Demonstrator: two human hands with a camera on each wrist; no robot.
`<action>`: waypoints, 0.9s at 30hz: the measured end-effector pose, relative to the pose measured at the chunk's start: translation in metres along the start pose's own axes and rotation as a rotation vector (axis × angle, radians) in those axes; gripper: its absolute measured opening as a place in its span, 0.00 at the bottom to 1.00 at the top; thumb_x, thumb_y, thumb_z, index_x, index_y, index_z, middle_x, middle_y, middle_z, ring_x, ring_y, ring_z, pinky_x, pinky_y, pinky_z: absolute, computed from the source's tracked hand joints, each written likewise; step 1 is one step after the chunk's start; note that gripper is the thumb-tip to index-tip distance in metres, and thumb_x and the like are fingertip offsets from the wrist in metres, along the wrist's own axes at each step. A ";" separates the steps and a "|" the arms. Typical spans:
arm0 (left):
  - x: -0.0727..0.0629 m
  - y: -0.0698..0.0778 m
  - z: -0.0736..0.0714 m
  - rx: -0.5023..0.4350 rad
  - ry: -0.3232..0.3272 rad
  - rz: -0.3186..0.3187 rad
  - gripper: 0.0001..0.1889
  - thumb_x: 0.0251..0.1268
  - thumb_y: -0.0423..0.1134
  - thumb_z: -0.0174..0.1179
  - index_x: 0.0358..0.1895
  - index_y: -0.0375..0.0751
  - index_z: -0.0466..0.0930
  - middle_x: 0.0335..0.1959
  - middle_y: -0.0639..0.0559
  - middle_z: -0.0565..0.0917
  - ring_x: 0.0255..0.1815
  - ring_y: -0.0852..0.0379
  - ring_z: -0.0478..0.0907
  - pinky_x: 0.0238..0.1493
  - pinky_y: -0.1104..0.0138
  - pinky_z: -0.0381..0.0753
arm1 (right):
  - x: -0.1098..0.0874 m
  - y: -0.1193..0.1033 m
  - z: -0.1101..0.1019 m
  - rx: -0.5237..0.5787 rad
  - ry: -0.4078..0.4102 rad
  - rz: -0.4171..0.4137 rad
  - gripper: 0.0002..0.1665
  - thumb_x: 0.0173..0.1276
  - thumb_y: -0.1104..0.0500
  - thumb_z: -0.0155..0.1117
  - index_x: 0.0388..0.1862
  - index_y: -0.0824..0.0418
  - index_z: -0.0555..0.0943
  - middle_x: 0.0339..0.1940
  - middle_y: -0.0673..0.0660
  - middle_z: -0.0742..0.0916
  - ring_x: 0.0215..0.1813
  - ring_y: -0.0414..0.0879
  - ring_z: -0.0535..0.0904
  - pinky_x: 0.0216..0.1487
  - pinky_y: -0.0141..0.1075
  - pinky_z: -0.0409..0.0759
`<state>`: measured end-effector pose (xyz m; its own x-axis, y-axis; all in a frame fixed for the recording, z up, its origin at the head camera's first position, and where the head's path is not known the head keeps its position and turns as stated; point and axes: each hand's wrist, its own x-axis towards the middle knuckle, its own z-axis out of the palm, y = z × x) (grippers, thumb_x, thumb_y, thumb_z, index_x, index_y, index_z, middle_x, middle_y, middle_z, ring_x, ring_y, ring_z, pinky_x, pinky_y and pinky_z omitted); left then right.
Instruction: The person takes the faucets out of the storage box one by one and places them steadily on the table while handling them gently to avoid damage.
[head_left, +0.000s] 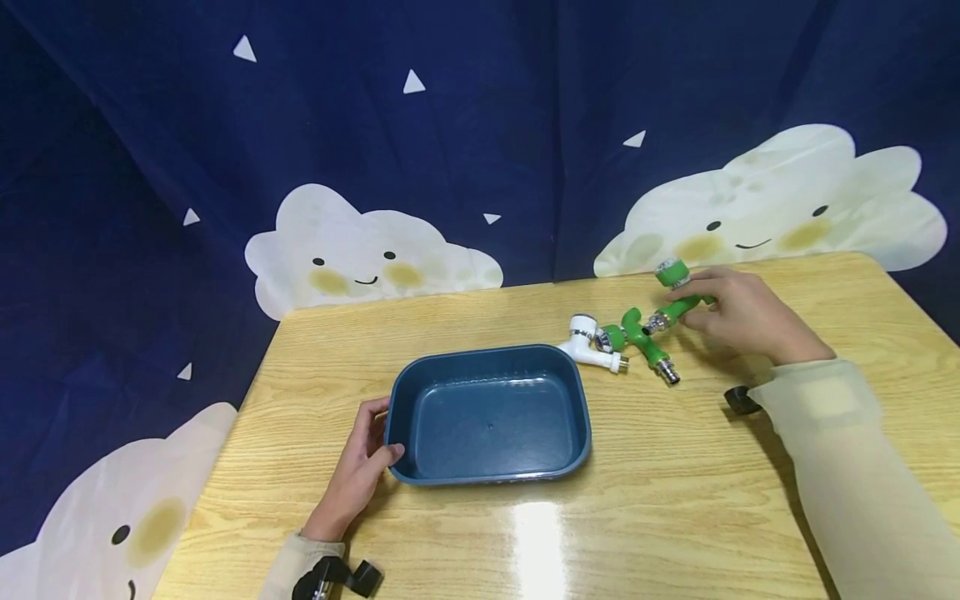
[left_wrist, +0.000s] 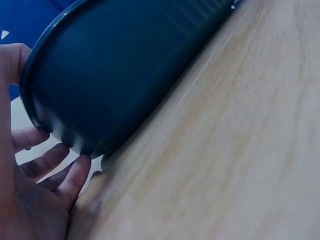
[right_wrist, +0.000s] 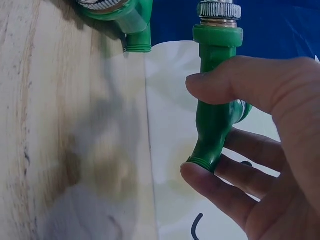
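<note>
A dark blue plastic basin [head_left: 491,425] stands on the table, and nothing lies in it. My left hand [head_left: 360,467] grips its left end, thumb over the rim and fingers against the outer wall [left_wrist: 100,85]. In my right hand [head_left: 742,312] is a green faucet [head_left: 678,310], pinched between thumb and fingers above the table; the right wrist view shows its green body [right_wrist: 215,115] and ribbed metal collar. Just left of that hand lies a second green faucet [head_left: 639,337] with a metal nozzle. Beside it a white faucet [head_left: 588,346] lies against the basin's back right corner.
The wooden table [head_left: 675,500] reaches back to a dark blue curtain [head_left: 525,125] printed with smiling white clouds. Black wrist-camera mounts [head_left: 741,400] hang under both forearms.
</note>
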<state>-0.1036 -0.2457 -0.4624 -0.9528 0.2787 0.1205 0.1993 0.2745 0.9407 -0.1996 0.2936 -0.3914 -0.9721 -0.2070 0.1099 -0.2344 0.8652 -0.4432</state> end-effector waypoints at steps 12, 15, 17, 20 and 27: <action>0.000 0.000 0.000 0.001 0.001 0.013 0.31 0.63 0.23 0.51 0.71 0.36 0.62 0.69 0.39 0.72 0.65 0.55 0.77 0.60 0.71 0.78 | 0.000 0.007 0.004 0.003 -0.007 0.042 0.21 0.66 0.63 0.68 0.58 0.57 0.87 0.66 0.71 0.81 0.66 0.69 0.76 0.58 0.63 0.76; 0.000 0.000 0.000 -0.003 0.001 0.012 0.31 0.63 0.22 0.51 0.71 0.37 0.62 0.69 0.39 0.73 0.65 0.57 0.77 0.60 0.71 0.78 | 0.001 0.009 0.004 0.001 -0.015 0.046 0.21 0.66 0.63 0.68 0.58 0.57 0.87 0.65 0.71 0.82 0.66 0.69 0.76 0.60 0.65 0.75; 0.000 0.000 0.000 -0.004 0.000 0.010 0.31 0.63 0.22 0.51 0.71 0.37 0.62 0.69 0.38 0.73 0.65 0.57 0.77 0.60 0.71 0.78 | 0.001 0.010 0.004 0.004 -0.028 0.054 0.21 0.66 0.63 0.68 0.59 0.57 0.87 0.65 0.72 0.81 0.66 0.70 0.76 0.60 0.66 0.75; 0.000 -0.001 -0.001 -0.004 -0.001 0.009 0.31 0.63 0.22 0.51 0.71 0.37 0.62 0.69 0.37 0.73 0.65 0.58 0.77 0.59 0.71 0.79 | 0.001 0.013 0.005 0.008 -0.052 0.065 0.22 0.67 0.62 0.68 0.60 0.57 0.86 0.66 0.73 0.80 0.66 0.71 0.75 0.60 0.67 0.74; 0.000 -0.001 -0.001 -0.012 -0.005 0.010 0.31 0.63 0.22 0.51 0.71 0.37 0.62 0.69 0.38 0.73 0.65 0.58 0.77 0.60 0.71 0.79 | 0.002 0.017 0.008 0.011 -0.062 0.075 0.22 0.66 0.62 0.70 0.60 0.58 0.86 0.66 0.74 0.80 0.67 0.72 0.74 0.61 0.67 0.74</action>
<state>-0.1039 -0.2468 -0.4629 -0.9497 0.2856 0.1283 0.2057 0.2602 0.9434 -0.2051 0.3046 -0.4055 -0.9853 -0.1694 0.0211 -0.1601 0.8742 -0.4583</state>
